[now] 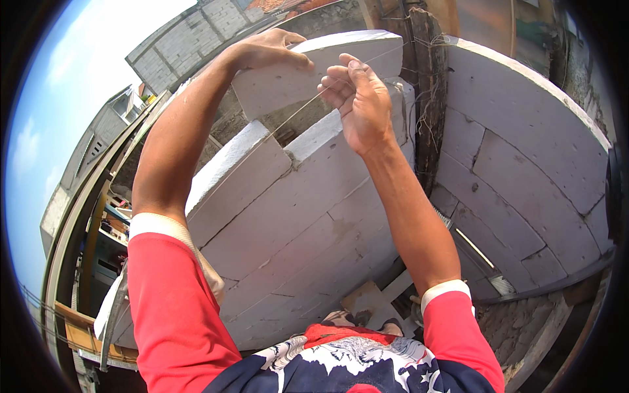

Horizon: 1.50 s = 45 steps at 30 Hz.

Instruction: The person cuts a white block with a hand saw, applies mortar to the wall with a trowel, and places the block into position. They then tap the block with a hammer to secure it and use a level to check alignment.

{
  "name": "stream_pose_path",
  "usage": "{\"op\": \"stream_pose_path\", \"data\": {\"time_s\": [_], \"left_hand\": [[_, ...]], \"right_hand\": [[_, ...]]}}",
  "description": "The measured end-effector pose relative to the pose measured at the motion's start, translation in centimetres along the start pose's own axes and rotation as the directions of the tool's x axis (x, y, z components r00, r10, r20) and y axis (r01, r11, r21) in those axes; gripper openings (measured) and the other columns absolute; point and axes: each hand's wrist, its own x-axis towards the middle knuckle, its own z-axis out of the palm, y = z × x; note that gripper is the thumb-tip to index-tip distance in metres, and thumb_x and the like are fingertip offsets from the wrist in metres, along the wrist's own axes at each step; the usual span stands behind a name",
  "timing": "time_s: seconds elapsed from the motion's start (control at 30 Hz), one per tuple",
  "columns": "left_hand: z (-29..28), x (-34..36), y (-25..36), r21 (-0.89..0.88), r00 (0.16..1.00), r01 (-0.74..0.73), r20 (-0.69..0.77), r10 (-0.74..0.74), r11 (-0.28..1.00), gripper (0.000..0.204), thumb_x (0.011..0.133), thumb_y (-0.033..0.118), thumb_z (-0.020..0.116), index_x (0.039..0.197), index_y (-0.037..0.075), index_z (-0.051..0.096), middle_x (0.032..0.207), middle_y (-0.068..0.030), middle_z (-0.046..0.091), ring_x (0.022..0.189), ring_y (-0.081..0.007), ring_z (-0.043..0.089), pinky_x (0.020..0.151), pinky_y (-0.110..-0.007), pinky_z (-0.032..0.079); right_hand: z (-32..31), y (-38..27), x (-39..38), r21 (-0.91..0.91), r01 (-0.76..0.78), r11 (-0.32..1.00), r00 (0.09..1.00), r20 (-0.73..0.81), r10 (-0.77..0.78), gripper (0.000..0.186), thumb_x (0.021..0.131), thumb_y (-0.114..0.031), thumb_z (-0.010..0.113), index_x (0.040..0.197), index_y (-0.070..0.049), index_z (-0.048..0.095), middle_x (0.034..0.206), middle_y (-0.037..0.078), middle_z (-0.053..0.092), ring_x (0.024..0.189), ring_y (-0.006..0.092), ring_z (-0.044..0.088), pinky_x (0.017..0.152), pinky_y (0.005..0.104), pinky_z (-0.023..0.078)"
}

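Note:
My left hand (275, 51) grips a white lightweight block (255, 92) that sits raised at the far top of the wall in front of me. My right hand (354, 98) is just right of it, palm turned toward me, thumb and forefinger pinched on a thin taut string (285, 121), other fingers loosely curled. The string runs diagonally across the wall top. Below the held block, the block wall (288, 216) has a notch between two upper blocks, with rough grey surface showing behind.
A dark upright post (426, 98) with tangled wire stands right of the blocks, beside another block wall (524, 170). Grey buildings (190, 39) and tiled roofs lie beyond at upper left. Railings and timber (72, 314) run along the left. My feet show at the bottom among scraps.

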Motion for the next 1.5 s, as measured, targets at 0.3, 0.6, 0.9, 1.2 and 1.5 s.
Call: {"op": "stream_pose_path", "data": {"time_s": [0.3,0.6,0.9,1.2,1.5], "left_hand": [[0.1,-0.1,-0.9,-0.029,0.998,0.019,0.061,-0.017,0.999,0.082,0.075,0.049,0.077,0.145,0.007,0.062,0.127,-0.0188,0.071,0.112,-0.0298,0.069,0.097,-0.041,0.054],[1.9,-0.8,-1.6,-0.085,0.999,-0.037,-0.038,0.034,0.996,0.078,0.070,0.047,0.081,0.136,0.007,0.069,0.117,-0.0190,0.075,0.103,-0.0284,0.073,0.090,-0.038,0.057],[3.0,-1.6,-2.3,-0.134,1.000,0.000,-0.002,-0.001,0.991,0.092,0.063,0.041,0.082,0.145,0.007,0.060,0.132,-0.0189,0.070,0.114,-0.0323,0.069,0.101,-0.043,0.054],[3.6,-2.6,-1.8,-0.109,0.998,-0.040,-0.047,0.035,0.993,0.082,0.066,0.042,0.084,0.138,0.008,0.066,0.119,-0.0195,0.075,0.105,-0.0323,0.073,0.094,-0.042,0.057],[4.2,-1.2,-0.8,-0.136,0.997,-0.079,-0.009,0.078,0.988,0.072,0.074,0.045,0.081,0.132,0.004,0.069,0.113,-0.0191,0.075,0.098,-0.0281,0.073,0.086,-0.039,0.058]], "right_hand": [[0.5,-0.3,1.2,0.042,0.061,0.997,0.982,-0.181,-0.052,0.041,0.112,-0.025,0.048,0.145,-0.002,0.039,0.106,0.013,0.065,0.092,0.0212,0.068,0.090,0.0416,0.063],[-2.5,-0.5,2.9,0.065,0.063,0.996,0.970,-0.237,-0.046,0.036,0.111,-0.023,0.050,0.138,0.000,0.049,0.112,0.010,0.061,0.097,0.0212,0.065,0.096,0.0424,0.061],[-3.4,-0.3,2.6,-0.002,0.002,1.000,0.977,-0.212,-0.002,0.031,0.112,-0.019,0.048,0.135,0.001,0.048,0.116,0.014,0.059,0.100,0.0226,0.065,0.097,0.0416,0.062],[-2.2,-2.3,2.7,-0.357,-0.146,0.923,0.987,-0.120,0.110,0.040,0.112,-0.020,0.046,0.138,0.010,0.047,0.119,0.022,0.066,0.104,0.0271,0.069,0.094,0.0387,0.062],[-1.4,-1.7,2.5,-0.645,-0.124,0.754,0.992,-0.076,0.098,0.052,0.111,-0.027,0.051,0.144,0.012,0.045,0.126,0.025,0.065,0.116,0.0317,0.067,0.101,0.0397,0.059]]}}
